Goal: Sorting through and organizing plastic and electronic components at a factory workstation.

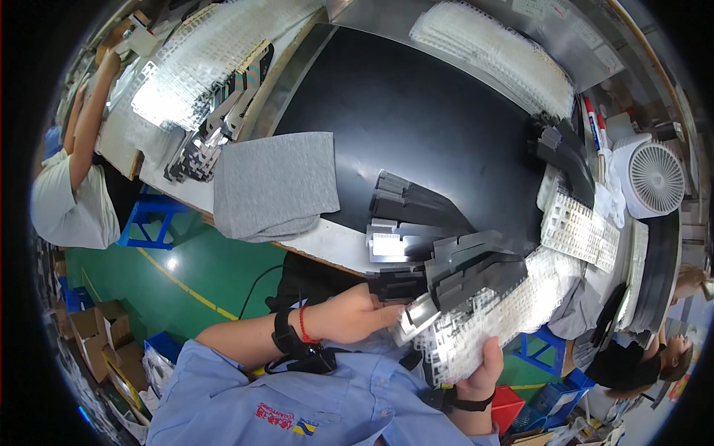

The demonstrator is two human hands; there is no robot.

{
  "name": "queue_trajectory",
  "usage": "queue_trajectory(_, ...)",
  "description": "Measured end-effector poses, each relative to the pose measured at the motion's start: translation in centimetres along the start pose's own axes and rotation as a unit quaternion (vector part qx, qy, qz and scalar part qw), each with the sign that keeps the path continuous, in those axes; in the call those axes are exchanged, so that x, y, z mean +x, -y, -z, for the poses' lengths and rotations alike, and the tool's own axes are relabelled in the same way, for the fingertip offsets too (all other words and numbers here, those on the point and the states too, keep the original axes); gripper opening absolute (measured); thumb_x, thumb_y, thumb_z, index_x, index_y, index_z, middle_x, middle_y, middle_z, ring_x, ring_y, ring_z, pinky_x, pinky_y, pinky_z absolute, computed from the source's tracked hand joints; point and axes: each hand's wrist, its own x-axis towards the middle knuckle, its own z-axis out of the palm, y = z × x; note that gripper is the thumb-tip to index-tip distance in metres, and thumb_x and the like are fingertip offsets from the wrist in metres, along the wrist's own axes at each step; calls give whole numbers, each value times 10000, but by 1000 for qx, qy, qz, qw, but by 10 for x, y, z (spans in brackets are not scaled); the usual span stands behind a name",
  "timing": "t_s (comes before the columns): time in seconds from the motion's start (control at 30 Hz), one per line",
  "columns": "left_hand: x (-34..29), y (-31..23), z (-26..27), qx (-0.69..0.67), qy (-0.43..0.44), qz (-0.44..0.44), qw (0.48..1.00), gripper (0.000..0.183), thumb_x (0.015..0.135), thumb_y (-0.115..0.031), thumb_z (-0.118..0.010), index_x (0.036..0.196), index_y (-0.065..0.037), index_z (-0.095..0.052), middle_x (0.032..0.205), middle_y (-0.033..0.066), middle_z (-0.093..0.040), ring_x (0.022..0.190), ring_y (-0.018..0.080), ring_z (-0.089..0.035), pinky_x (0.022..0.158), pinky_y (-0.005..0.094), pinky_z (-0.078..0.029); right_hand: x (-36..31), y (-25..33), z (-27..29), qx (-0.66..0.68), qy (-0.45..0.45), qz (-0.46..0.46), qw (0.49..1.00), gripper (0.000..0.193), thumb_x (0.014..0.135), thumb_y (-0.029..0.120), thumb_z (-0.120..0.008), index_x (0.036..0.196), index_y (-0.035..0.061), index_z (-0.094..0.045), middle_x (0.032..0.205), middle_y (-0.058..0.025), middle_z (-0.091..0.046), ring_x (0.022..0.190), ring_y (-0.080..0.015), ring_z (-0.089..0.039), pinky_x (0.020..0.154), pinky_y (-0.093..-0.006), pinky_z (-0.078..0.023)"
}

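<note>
Close to my body, my left hand (349, 316) has its fingers closed at the end of a small shiny silver piece (418, 318). This piece is slightly blurred. My right hand (483, 372) grips the near edge of a white perforated plastic tray (455, 349), its thumb on top. Bent dark-grey flat parts (476, 275) lie overlapping above that tray, partly covering it. Just beyond my left hand, more dark parts (409, 197) are fanned out on the black mat (401, 97), along with a silver-faced one (394, 247).
A folded grey cloth (275, 182) lies at the table's left edge. White tray stacks (491, 44) stand at the back. On the right are dark parts (565, 152), another tray (580, 232) and a white fan (656, 178). A person (74, 201) works at left, another (632, 364) at right.
</note>
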Motion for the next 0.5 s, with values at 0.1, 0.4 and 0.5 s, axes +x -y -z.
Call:
queue_trajectory(0.1, -3, -10, 0, 158, -8, -48, 986, 309, 893, -35, -507, 1199, 4, -533, 1045, 53, -608, 899, 76, -536, 801, 244, -446, -8, -3, 16, 39, 39, 9, 998, 653, 876, 427, -530, 1349, 27, -324, 1273, -143, -488, 1104, -287, -532, 938, -415, -444)
queue_trajectory(0.4, 4, 2, -1, 360, -59, -209, 907, 359, 806, -130, -649, 1132, -5, -567, 965, 83, -642, 845, 146, -577, 806, 273, -453, -2, 4, 1, -94, -61, -3, 994, 630, 844, 334, -583, 1309, -9, -332, 1140, -170, -542, 984, -292, -583, 831, -417, -508)
queue_trajectory(0.5, 2, -7, -3, 426, -59, -194, 882, 427, 780, -153, -667, 1163, -15, -537, 1117, 143, -573, 993, 254, -552, 895, 328, -430, 0, 5, -13, -131, -94, 9, 987, 603, 840, 274, -600, 1292, -28, -336, 1122, -158, -544, 928, -264, -601, 715, -383, -542)
